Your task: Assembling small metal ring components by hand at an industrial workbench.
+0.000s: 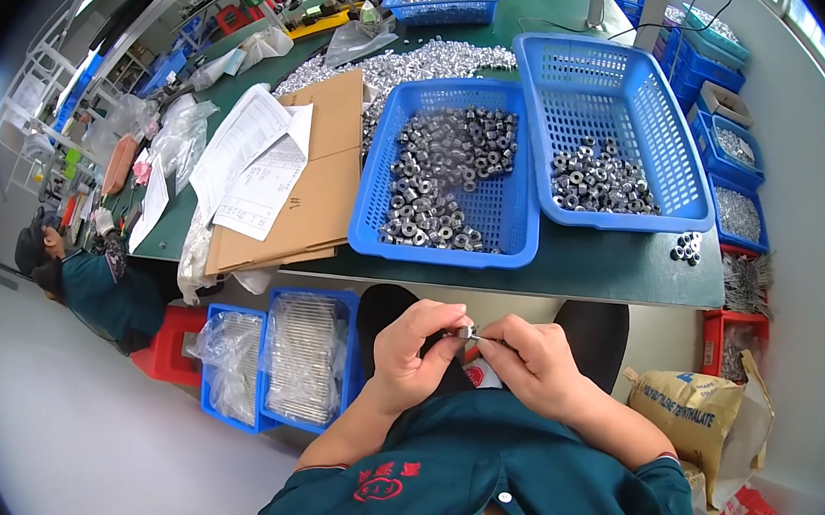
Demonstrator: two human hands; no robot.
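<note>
Close work before a green counter (622,275)

A person's left hand (410,353) pinches a small metal part (466,332) above the lap; the right hand (534,366) is clamped on what looks like a thin pin (478,338) against it; 2 blue baskets (443,256) of similar-sized pieces (429,194) stand side by side on the counter; a co-worker (122,297) appears at far left.

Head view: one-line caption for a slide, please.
Left hand and right hand meet at a small metal piece before blue perforated baskets of ring-shaped metal parts on a green table.
</note>
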